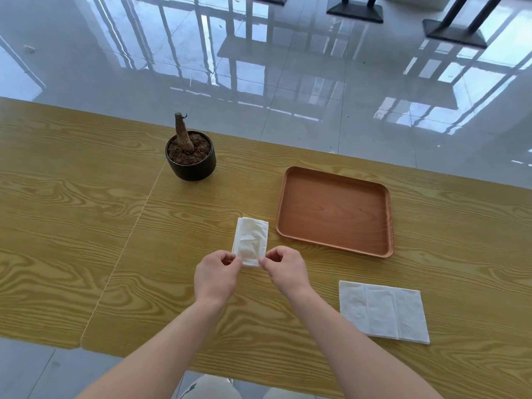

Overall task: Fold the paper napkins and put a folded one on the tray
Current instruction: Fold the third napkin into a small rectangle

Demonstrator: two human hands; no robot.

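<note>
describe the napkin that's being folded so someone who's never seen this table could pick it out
On the wooden table, find the brown tray; the folded napkin lies just left of its near corner. The left hand and right hand pinch its near corners. It is narrow and layered, unlike the wider, flat napkin nearer the right edge.

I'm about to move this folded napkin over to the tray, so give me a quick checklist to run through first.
1. Both hands grip the folded napkin: left hand and right hand pinch its near corners. Ok.
2. Fold tidy: cannot tell, far edge looks slightly uneven.
3. Tray bare: ok.
4. Path to the tray clear: ok.
5. Pot out of the way: ok.
6. Second napkin folded: not ok, still flat.
</note>
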